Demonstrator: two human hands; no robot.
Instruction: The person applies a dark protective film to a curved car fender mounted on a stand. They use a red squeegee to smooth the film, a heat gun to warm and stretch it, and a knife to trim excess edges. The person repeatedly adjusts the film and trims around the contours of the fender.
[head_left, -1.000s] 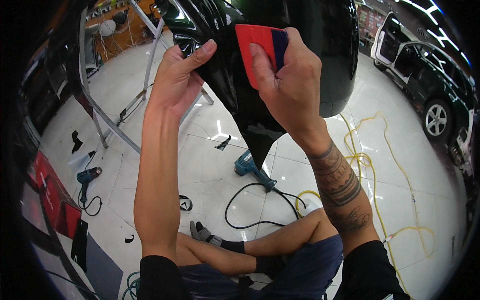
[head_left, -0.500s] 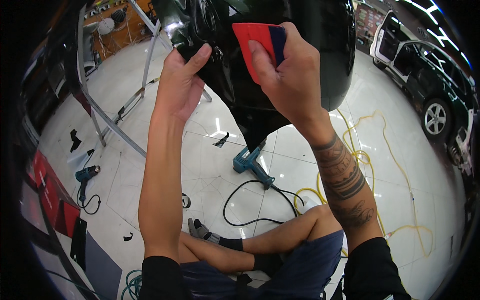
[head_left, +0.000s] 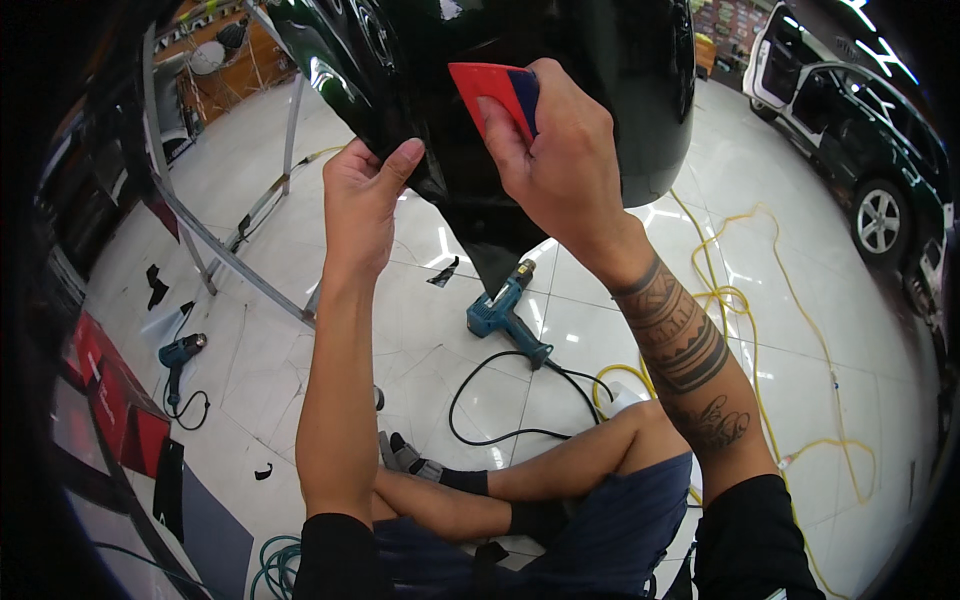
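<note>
A glossy dark green car body panel point(head_left: 640, 110), which looks like a bumper, hangs in front of me at the top of the view. Dark film point(head_left: 487, 240) lies over it and dangles in a pointed flap below its lower edge. With thumb and bent fingers, my left hand point(head_left: 362, 200) pinches the film at the panel's lower left edge; the fingertips are hidden behind it. My right hand point(head_left: 570, 150) grips a red squeegee point(head_left: 482, 88) with a dark blue edge strip, held against or just over the panel's face; contact is unclear.
A teal heat gun point(head_left: 505, 318) with a black cord lies on the tiled floor below the flap. Another heat gun point(head_left: 182, 352) lies at left by a red box point(head_left: 120, 400). Metal stand legs point(head_left: 235, 275) rise at left. A yellow cord point(head_left: 735, 300) and a car point(head_left: 870, 170) are at right.
Both hands have shifted slightly: the left a little lower and to the right, the right a little leftward with the squeegee. The view has moved slightly; both grips remain.
</note>
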